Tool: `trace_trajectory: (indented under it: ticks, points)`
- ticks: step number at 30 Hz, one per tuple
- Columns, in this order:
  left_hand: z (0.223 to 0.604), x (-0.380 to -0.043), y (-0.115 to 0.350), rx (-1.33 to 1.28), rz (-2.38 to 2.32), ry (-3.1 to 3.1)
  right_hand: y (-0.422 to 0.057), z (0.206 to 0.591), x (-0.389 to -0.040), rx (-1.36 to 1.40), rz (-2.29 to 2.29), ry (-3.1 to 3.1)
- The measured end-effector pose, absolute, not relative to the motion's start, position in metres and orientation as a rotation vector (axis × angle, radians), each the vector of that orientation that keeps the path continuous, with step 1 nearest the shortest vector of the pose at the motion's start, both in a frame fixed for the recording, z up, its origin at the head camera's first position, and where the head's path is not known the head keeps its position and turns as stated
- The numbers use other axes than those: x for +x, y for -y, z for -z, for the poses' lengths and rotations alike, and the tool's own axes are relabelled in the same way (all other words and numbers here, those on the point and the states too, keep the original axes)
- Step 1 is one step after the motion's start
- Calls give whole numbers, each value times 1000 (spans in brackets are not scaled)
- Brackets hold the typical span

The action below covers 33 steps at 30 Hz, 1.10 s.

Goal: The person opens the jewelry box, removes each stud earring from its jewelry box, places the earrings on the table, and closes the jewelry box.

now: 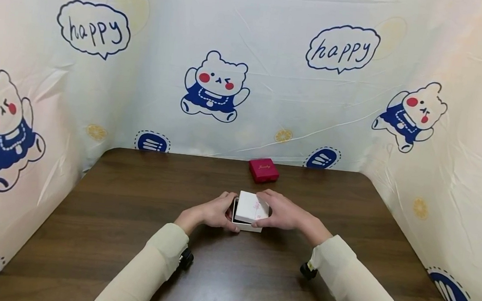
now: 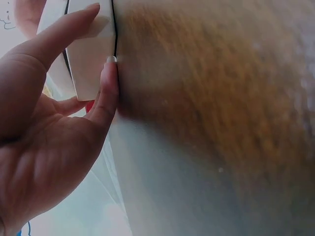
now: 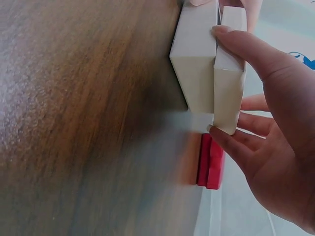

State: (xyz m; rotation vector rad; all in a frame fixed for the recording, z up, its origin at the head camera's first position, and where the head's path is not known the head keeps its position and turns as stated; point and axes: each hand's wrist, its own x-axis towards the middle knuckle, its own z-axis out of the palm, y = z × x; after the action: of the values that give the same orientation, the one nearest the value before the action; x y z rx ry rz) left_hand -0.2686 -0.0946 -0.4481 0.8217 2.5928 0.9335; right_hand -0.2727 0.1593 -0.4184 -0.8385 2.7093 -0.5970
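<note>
A small white box base [image 1: 248, 227] stands on the table, with its dark inside showing along the left edge. My left hand [image 1: 218, 210] holds the base at its left side, thumb at the front and fingers around the back. Over the base sits a white lid [image 1: 248, 206] with a pink print, shifted a little to the right. My right hand [image 1: 283, 211] grips this lid, thumb at the front edge and fingers at the far side. In the right wrist view the lid [image 3: 230, 93] overhangs the base [image 3: 194, 73] slightly.
Behind the white box, near the table's far edge, lies a closed red box [image 1: 263, 170] with gold lettering. A printed curtain [image 1: 272, 86] surrounds the brown wooden table [image 1: 157, 176] at the back and sides.
</note>
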Motion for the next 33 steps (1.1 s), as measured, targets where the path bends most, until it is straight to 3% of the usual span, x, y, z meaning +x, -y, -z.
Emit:
trace_trajectory:
  ticks: [33]
  points:
    - [449, -267, 96, 795, -1000, -2552, -193, 411, -279, -848, 499, -2727]
